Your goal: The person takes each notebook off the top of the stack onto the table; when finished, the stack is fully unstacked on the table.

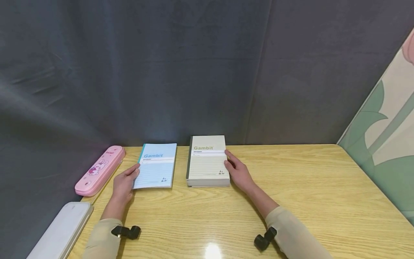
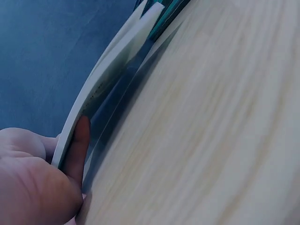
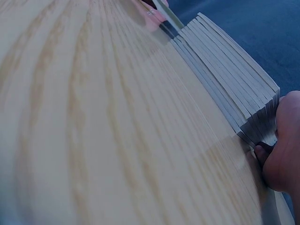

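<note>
Head view: left hand (image 1: 124, 183) grips the blue notebook's (image 1: 156, 165) lifted near edge; right hand (image 1: 237, 172) grasps the cream notebook stack's (image 1: 207, 162) side. Both notebooks lie on the table (image 1: 307, 194), not yet moved.
</note>
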A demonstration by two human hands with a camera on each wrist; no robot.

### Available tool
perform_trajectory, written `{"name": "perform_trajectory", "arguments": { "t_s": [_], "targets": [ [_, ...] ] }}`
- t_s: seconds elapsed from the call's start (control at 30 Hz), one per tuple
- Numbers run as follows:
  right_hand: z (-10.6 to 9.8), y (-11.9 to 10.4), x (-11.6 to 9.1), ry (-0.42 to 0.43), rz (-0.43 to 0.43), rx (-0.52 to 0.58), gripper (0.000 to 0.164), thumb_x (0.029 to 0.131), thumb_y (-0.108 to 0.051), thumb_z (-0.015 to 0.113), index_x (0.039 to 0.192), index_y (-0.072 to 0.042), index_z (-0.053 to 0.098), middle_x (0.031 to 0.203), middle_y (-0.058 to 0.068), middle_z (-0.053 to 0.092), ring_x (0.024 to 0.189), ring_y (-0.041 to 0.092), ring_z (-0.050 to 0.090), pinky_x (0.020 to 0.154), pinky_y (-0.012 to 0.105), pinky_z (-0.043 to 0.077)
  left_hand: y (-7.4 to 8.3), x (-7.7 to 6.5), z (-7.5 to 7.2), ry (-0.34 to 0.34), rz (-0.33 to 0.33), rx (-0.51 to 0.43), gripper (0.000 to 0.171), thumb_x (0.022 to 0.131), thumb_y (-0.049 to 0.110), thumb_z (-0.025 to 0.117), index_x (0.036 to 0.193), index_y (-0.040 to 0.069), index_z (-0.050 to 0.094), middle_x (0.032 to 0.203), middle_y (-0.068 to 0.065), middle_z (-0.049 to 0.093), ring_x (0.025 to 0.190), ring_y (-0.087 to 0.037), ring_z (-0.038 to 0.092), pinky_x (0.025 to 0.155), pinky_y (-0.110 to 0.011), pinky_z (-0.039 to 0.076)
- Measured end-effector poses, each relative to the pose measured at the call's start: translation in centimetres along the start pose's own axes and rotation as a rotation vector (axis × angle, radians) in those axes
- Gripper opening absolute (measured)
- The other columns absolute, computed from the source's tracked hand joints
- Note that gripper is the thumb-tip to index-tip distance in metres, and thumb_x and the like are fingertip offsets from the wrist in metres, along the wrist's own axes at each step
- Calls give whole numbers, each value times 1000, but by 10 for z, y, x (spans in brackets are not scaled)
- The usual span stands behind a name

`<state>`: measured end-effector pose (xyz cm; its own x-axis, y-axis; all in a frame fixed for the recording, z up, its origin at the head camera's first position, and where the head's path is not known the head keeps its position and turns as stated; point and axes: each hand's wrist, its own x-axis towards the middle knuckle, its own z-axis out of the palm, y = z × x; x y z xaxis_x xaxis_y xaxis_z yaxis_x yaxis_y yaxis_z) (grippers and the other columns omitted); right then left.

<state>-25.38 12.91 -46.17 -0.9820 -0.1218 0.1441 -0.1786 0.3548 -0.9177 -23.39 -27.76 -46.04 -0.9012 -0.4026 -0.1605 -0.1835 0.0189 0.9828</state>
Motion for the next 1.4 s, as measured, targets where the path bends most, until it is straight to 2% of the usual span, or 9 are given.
{"name": "perform_trajectory", "arguments": {
  "t_s": [0.2,0.3,0.47,0.67,0.87,0.97,1.1,1.27,1.4],
  "targets": [
    [-2,0,-1,-2,3,15,53,109,-27,50,159,-16,37,159,12,38,141,33,42,116,48,32,-3,4,-11,-21,3,69,43,105,19,58,145,5,55,154,-12,45,135,-20,42,83,-10,45],
    [-2,0,0,-2,5,14,53,109,-27,50,159,-16,37,159,12,38,141,33,42,116,48,32,-2,4,-16,-45,15,118,45,105,21,57,147,4,53,155,-13,43,139,-22,39,96,-18,42],
    [-1,1,0,0,6,14,53,109,-27,50,159,-16,37,159,11,38,141,32,41,116,48,32,-1,8,-21,-53,11,173,44,106,18,55,147,4,52,156,-12,42,146,-26,33,115,-39,31],
    [-1,1,1,-1,0,10,53,109,-27,49,159,-15,36,161,9,36,142,32,41,116,48,32,1,10,-27,-34,13,247,42,105,16,55,145,2,54,155,-16,44,141,-31,38,113,-43,33],
    [-2,0,0,-7,-4,19,53,109,-27,49,159,-15,36,161,9,36,142,32,40,117,48,31,4,9,-33,-2,29,311,40,105,14,55,141,-1,57,150,-22,47,126,-29,45,95,-33,39],
    [-1,0,0,-9,-8,30,53,109,-26,50,159,-14,36,160,11,37,142,33,40,116,49,31,5,10,-37,7,33,340,39,105,14,54,141,-3,57,150,-24,46,127,-33,44,99,-40,40],
    [-1,-1,0,-9,-9,31,53,109,-26,49,159,-14,36,161,9,35,142,33,40,116,48,31,5,14,-43,13,49,382,38,104,12,55,139,-4,59,150,-26,46,137,-38,40,112,-51,32],
    [1,-1,0,-9,0,15,53,109,-27,48,159,-15,35,162,7,34,143,32,39,117,48,30,6,19,-52,22,103,487,37,104,13,56,135,-5,61,146,-28,48,137,-44,40,113,-56,30],
    [1,0,0,-3,9,3,52,109,-27,48,159,-16,35,162,6,34,144,31,38,117,47,30,7,20,-58,36,104,521,37,104,15,56,136,-3,62,147,-26,48,140,-44,38,114,-57,29]
  ]
}}
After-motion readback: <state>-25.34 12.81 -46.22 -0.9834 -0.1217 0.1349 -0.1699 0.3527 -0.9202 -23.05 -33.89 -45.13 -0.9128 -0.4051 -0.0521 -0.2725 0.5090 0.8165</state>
